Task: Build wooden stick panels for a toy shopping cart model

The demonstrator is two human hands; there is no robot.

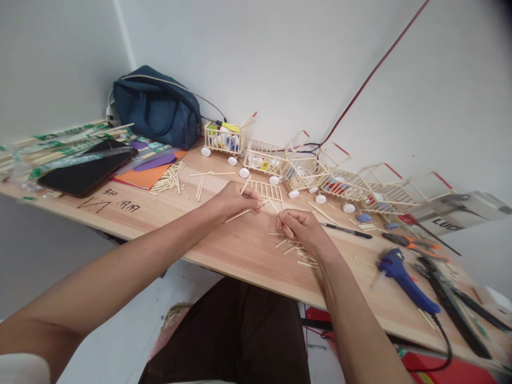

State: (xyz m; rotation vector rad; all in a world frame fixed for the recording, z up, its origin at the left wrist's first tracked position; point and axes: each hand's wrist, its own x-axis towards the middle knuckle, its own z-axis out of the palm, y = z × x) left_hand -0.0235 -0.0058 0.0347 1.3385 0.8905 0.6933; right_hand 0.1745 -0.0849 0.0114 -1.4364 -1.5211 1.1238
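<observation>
My left hand point(240, 201) is closed in a pinch on thin wooden sticks; one pale stick point(245, 184) rises above its fingers, another slants down beneath them. My right hand point(298, 225) is also closed, its fingertips around a short wooden stick point(273, 205) that points toward the left hand. Just behind the hands lies a ladder-like stick panel point(264, 189) flat on the table. Several short cut sticks point(295, 247) are scattered beneath and beside my right hand. A black pen point(348, 230) lies to the right of that hand.
Small stick-built carts point(306, 173) with white wheels line the wall. On the right lie a blue glue gun point(408, 280), orange-handled pliers point(416, 244) and a black cutter tool point(452, 304). Leftward are a stick pile point(168, 178), a dark tablet-like slab point(86, 169) and a blue bag point(156, 109).
</observation>
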